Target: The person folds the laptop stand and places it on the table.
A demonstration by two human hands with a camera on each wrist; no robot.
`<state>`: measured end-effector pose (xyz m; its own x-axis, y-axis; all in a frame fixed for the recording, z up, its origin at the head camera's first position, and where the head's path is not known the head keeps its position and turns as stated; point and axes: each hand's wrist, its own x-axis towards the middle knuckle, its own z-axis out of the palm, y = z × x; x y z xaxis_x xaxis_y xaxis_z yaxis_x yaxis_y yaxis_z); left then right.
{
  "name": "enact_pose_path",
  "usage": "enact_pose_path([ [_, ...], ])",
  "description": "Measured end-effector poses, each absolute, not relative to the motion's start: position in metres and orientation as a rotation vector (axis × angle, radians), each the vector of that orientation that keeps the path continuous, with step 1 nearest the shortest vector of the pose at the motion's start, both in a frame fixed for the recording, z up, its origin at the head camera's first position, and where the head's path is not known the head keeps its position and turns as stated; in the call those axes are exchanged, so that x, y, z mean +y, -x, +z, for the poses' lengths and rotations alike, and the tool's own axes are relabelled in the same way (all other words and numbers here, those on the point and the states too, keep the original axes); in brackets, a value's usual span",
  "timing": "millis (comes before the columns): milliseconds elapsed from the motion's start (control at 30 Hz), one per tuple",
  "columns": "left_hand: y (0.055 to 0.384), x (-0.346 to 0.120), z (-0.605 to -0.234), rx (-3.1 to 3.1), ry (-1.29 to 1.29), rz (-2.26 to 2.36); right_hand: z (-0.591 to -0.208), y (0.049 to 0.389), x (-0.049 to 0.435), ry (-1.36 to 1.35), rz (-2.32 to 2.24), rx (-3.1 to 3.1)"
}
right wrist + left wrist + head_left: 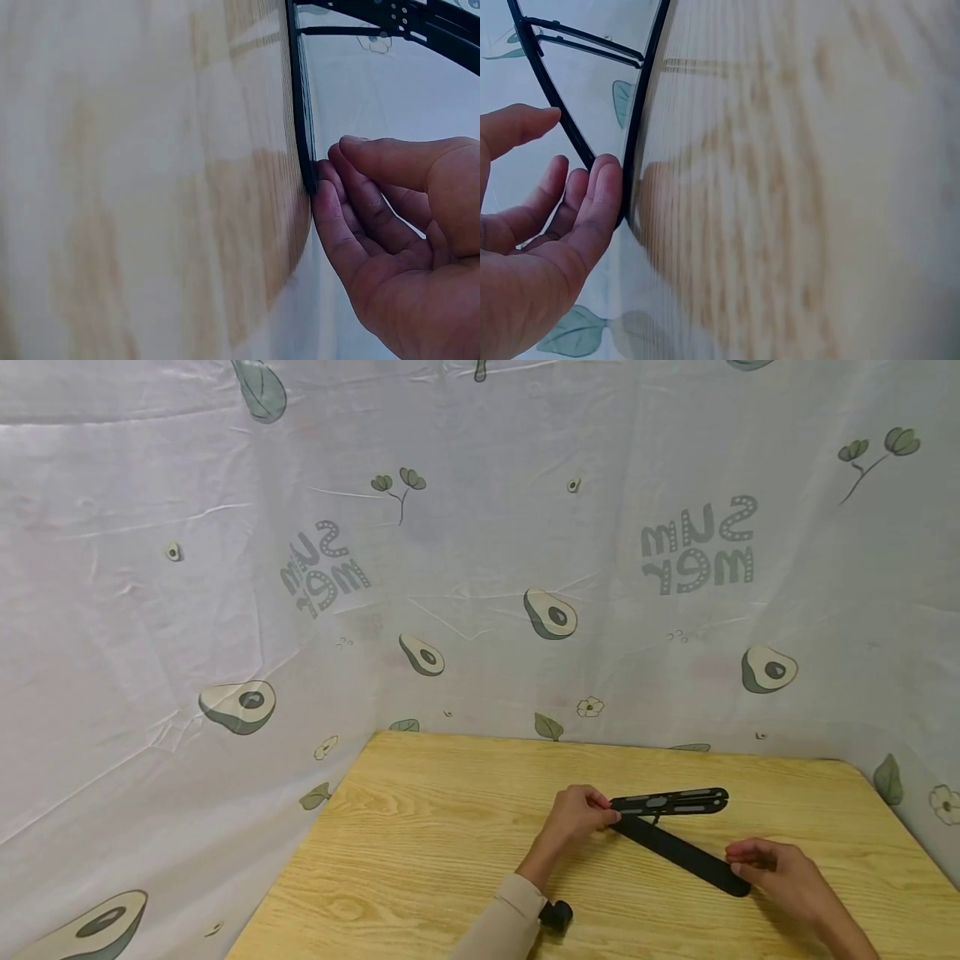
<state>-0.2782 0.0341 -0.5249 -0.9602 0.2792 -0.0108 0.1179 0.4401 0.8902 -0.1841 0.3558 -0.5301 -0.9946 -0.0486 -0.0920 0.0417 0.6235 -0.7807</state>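
Note:
A black folding stand (686,856) lies on the table in the head view, made of two long bars joined at their left end. The lower bar rests on the wood; the upper one (690,802), with grey pads, slants above it. Thin struts (585,46) bridge the bars. At the joined end my left hand (573,818) holds the stand, its thumb and fingers about the corner. My right hand (783,877) is loosely bent at the lower bar's other end. In the right wrist view its fingertips touch that end, while the thumb stands apart from the bar.
The stand is on a wood-grain table (420,827) with a rounded far right corner. A pale cloth (480,552) printed with avocados and leaves hangs behind and to the left and right of the table. A black device (556,916) is at my left wrist.

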Motion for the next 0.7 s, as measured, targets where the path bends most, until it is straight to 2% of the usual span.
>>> enact_pose_path([
  [700, 0.292, 0.034, -0.528, 2.510, -0.378, 1.577, -0.532, 0.169, 0.337, -0.065, -1.349, 2.733],
])
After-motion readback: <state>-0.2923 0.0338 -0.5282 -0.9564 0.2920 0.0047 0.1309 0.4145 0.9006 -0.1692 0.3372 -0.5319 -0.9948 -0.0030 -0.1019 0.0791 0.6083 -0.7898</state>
